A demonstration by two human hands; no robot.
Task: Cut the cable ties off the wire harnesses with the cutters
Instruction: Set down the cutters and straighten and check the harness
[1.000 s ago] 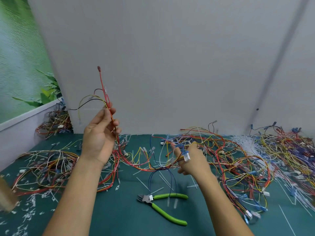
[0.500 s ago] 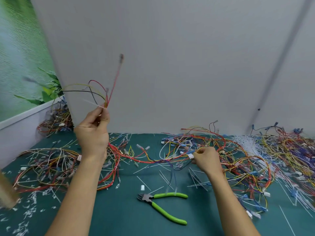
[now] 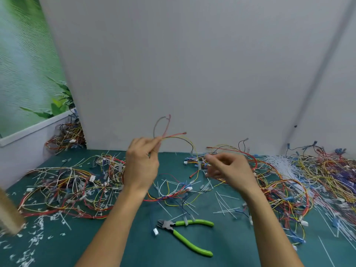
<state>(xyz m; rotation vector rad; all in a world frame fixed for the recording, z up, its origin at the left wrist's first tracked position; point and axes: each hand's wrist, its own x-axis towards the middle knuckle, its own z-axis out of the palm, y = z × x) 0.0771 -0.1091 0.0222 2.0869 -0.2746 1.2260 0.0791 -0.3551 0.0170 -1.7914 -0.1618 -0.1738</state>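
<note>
Looks like the pick-and-inspect step between cuts, not a cut itself. Pinches a thin loose bundle of red, yellow, grey and black wires [image 3: 174,136] between thumb and fingertips of the left hand [image 3: 141,166], raised in front of the pale grey wall panel [image 3: 192,64], free ends arching up and off to the right. Hovers with the right hand [image 3: 231,170] just above the tangle at centre, fingers partly curled and smeared by motion (too blurred to tell holding from empty). Leaves the green-handled side cutters [image 3: 185,230] lying on the dark teal table mat [image 3: 115,247], between the two forearms and touched by neither hand, handles spread, nose pointing left, with what seems a white offcut across the upper handle. Heaped on both sides with more work: a left pile of multicoloured wire harnesses [image 3: 67,185] and a larger right pile of harnesses [image 3: 289,180], with white cable tie offcuts [image 3: 225,207] strewn between and around. Shows no tie on the raised wires at this size. Calls next, most likely, for locating any tie left on the held bundle, bringing the right hand down to the cutters, closing round both handles, then nipping the tie alone, well clear of the insulation.
</note>
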